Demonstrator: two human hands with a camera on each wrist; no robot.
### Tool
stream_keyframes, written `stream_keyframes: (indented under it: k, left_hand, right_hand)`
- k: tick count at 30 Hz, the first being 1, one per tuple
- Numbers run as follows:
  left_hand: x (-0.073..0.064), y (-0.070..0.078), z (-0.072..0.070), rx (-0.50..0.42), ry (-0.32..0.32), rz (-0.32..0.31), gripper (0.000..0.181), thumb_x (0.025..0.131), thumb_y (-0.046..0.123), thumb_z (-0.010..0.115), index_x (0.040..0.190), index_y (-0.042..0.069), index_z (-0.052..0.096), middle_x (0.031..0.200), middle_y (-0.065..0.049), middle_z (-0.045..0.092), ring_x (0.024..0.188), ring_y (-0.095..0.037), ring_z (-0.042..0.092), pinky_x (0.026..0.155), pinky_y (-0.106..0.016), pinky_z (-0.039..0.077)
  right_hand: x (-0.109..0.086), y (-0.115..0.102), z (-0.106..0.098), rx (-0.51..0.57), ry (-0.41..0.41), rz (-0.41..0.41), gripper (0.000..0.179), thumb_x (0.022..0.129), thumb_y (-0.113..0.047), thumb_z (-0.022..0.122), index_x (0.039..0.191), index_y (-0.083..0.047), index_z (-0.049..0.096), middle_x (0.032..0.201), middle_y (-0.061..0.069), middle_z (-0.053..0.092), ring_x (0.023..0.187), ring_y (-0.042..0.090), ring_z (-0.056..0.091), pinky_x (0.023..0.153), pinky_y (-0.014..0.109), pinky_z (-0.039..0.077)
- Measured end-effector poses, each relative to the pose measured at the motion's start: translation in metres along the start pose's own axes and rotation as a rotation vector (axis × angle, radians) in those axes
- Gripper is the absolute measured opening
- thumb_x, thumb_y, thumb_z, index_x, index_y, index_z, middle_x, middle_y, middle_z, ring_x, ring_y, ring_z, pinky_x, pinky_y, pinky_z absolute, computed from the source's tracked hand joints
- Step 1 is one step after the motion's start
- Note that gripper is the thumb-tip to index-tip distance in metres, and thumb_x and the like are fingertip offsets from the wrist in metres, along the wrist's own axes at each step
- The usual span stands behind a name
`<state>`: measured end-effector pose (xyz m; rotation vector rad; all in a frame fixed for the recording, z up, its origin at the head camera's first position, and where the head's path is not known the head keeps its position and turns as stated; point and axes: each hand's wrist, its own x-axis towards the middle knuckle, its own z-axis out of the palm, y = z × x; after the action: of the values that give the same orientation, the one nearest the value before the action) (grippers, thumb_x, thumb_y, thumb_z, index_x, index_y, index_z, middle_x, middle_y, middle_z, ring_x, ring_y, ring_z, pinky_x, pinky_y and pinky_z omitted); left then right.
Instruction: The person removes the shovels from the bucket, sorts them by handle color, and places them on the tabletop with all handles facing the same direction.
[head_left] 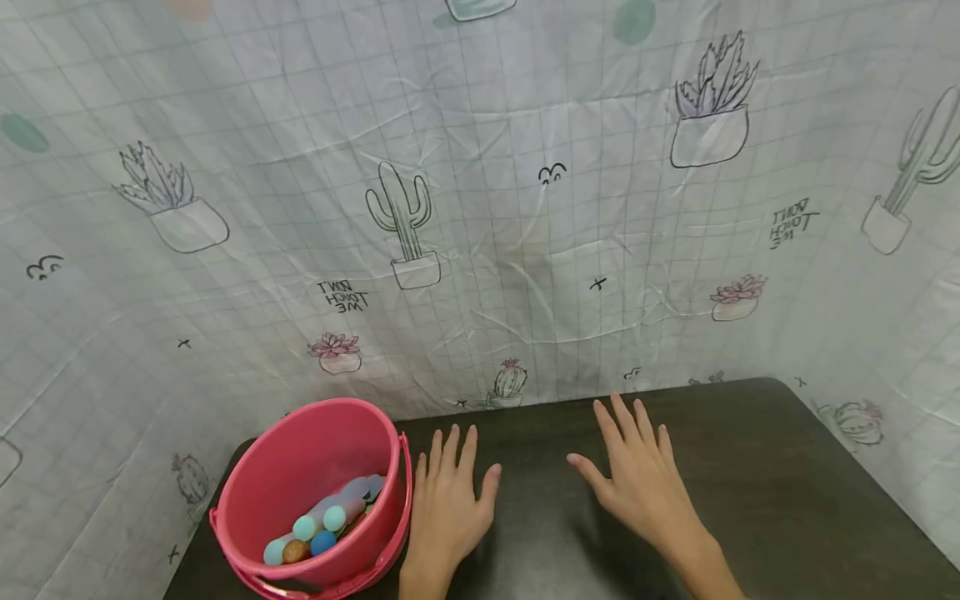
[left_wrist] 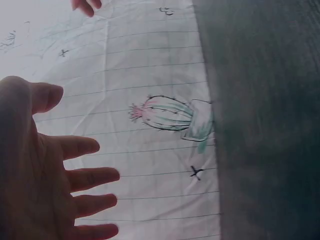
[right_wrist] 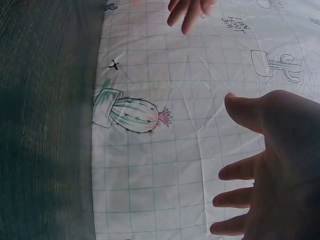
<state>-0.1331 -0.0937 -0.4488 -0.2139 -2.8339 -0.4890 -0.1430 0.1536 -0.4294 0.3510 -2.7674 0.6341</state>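
Remotely, I watch the left grip (head_left: 448, 504) and the right grip (head_left: 639, 490), fingers spread and empty, over the dark tabletop (head_left: 772, 492); the pink bucket (head_left: 300, 467) stands just beside the left. I judge it light, smooth, slightly springy plastic, best lifted by the handle (head_left: 407, 483) hanging lowered along its side. Balls (head_left: 323, 543) hide its lower contents, its base is out of sight, and both wrist views miss it.

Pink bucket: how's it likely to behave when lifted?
The pink bucket is probably fairly stiff: it looks like moulded plastic. The balls inside look round and loose, so may roll if it tilts. The handle hangs lowered, so it'd likely swing.
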Motion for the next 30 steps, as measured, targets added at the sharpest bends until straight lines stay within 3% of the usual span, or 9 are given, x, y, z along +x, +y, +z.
stream_keyframes:
  k: [5,9,11,14,18,22,25,27,30]
  left_hand:
    - [0.001,0.003,-0.015,-0.036,0.074,0.077,0.062,0.096,0.058,0.039,0.141,0.017,0.048,0.143,-0.010,0.046,0.136,-0.034,0.034,0.105,-0.055,0.034]
    - [0.001,0.005,-0.040,-0.100,0.295,0.192,0.046,0.096,0.043,0.053,0.130,0.012,0.059,0.131,-0.007,0.057,0.124,-0.027,0.049,0.099,-0.047,0.044]
    - [-0.002,0.000,-0.057,-0.128,0.434,0.210,0.036,0.094,0.032,0.058,0.122,0.009,0.063,0.124,-0.006,0.061,0.117,-0.024,0.054,0.093,-0.043,0.049]
    - [-0.011,-0.020,-0.083,-0.124,0.588,0.107,0.029,0.091,0.022,0.063,0.115,0.006,0.066,0.118,-0.007,0.063,0.111,-0.025,0.056,0.085,-0.044,0.053]
    - [-0.022,-0.058,-0.109,-0.061,0.662,-0.195,0.028,0.090,0.019,0.063,0.114,0.004,0.066,0.117,-0.013,0.062,0.109,-0.032,0.053,0.088,-0.051,0.048]
    - [-0.031,-0.097,-0.122,-0.063,0.628,-0.455,0.031,0.095,0.021,0.057,0.116,0.000,0.062,0.122,-0.020,0.057,0.113,-0.041,0.047,0.092,-0.062,0.037]
    - [-0.035,-0.121,-0.135,-0.053,0.477,-0.512,0.036,0.096,0.023,0.053,0.122,-0.002,0.058,0.130,-0.023,0.050,0.116,-0.044,0.044,0.091,-0.066,0.038]
    - [-0.031,-0.134,-0.148,-0.022,0.323,-0.445,0.041,0.096,0.024,0.054,0.129,-0.002,0.052,0.134,-0.024,0.045,0.117,-0.045,0.043,0.089,-0.067,0.039]
    - [-0.012,-0.153,-0.164,-0.015,0.110,-0.249,0.049,0.096,0.026,0.055,0.137,0.001,0.045,0.137,-0.025,0.042,0.118,-0.045,0.044,0.088,-0.067,0.041]
  right_hand:
    - [0.000,0.000,-0.002,0.006,-0.008,0.001,0.080,0.092,-0.059,0.050,0.148,-0.005,0.032,0.154,0.021,0.023,0.139,0.049,0.014,0.102,0.072,0.016]
    - [-0.002,0.001,-0.006,0.014,0.014,-0.005,0.077,0.093,-0.055,0.052,0.147,-0.003,0.033,0.153,0.023,0.024,0.138,0.050,0.015,0.102,0.072,0.014]
    - [-0.003,0.000,-0.006,0.019,0.013,-0.009,0.077,0.093,-0.054,0.052,0.147,-0.003,0.032,0.153,0.023,0.024,0.138,0.051,0.015,0.102,0.072,0.014]
    - [-0.001,-0.002,-0.005,0.029,-0.014,-0.012,0.077,0.094,-0.055,0.050,0.148,-0.004,0.031,0.154,0.023,0.021,0.139,0.049,0.013,0.102,0.073,0.013]
    - [0.000,-0.003,-0.004,0.038,-0.034,-0.011,0.077,0.094,-0.055,0.049,0.148,-0.004,0.030,0.154,0.023,0.020,0.140,0.048,0.011,0.102,0.073,0.013]
    - [0.000,-0.003,-0.003,0.039,-0.039,-0.012,0.077,0.094,-0.056,0.049,0.148,-0.004,0.030,0.154,0.023,0.021,0.140,0.048,0.011,0.102,0.073,0.014]
    - [-0.001,-0.002,-0.004,0.039,-0.046,-0.006,0.078,0.094,-0.057,0.048,0.148,-0.004,0.030,0.154,0.024,0.021,0.140,0.048,0.011,0.101,0.073,0.015]
    - [-0.002,-0.001,-0.006,0.037,-0.037,-0.001,0.077,0.094,-0.056,0.049,0.147,-0.003,0.031,0.153,0.025,0.022,0.139,0.049,0.012,0.100,0.073,0.015]
    - [-0.001,0.001,-0.009,0.037,-0.019,0.005,0.077,0.094,-0.055,0.050,0.147,-0.003,0.032,0.153,0.025,0.022,0.138,0.051,0.014,0.100,0.073,0.015]
